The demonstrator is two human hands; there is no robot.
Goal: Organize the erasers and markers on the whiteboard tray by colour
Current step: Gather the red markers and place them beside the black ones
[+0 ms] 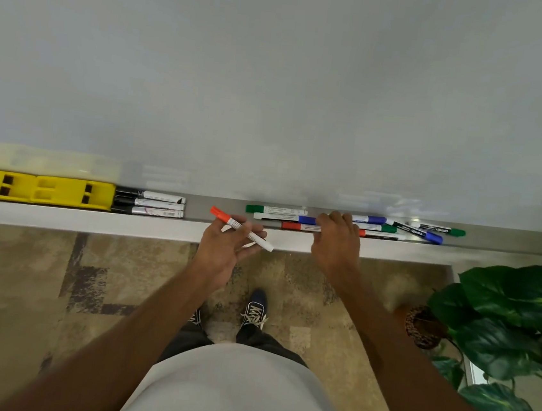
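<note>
My left fingers (249, 236) are pinched round a red marker (241, 228), cap pointing to 10 o'clock, held just in front of the tray (216, 207) and off it. The right hand (336, 242) is knuckles-up over the mixed pile, fingers curled down onto a red marker lying at the front edge (297, 227); can't tell whether they've actually closed on it yet. Best way imo: grip that second red by mid-barrel, lift straight up so it doesn't drag the blue marker (281, 218) or the green marker (275, 210) just behind it, then set both reds in the bare gap at 9 o'clock of the pile, parallel w/ the tray. The black markers (149, 204) and yellow erasers (39, 189) further toward 9 o'clock already look grouped, so I'd leave them. More blue and green ones at 3 o'clock remain jumbled (424, 233), some crossing, so sorting is roughly halfway.
</note>
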